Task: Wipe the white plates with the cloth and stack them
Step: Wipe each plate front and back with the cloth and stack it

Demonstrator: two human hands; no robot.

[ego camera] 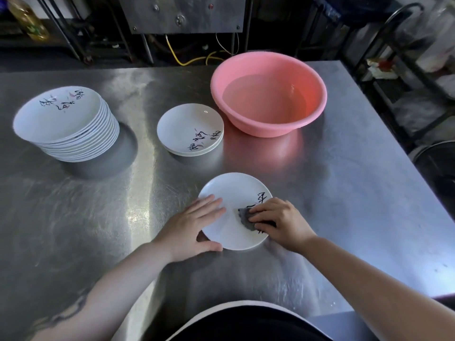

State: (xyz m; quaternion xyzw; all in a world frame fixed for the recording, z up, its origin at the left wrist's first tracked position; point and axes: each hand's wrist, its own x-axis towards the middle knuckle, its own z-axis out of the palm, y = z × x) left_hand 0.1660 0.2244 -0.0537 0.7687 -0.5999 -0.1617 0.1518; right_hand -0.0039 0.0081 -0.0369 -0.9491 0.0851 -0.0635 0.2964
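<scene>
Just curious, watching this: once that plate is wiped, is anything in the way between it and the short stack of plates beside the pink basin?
Nothing visible. Bare steel tabletop lies between the plate being wiped and the short stack. The pink basin sits off to the right, clear of that path.

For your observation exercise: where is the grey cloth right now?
In the head view, the grey cloth lies on the near white plate, under the right hand, right of the left hand.

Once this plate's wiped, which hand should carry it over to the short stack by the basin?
Probably the left hand. It already steadies the plate at its rim, thumb at the near edge, and carries nothing. The right hand is pressing the grey cloth onto it. The short stack lies straight ahead.
</scene>
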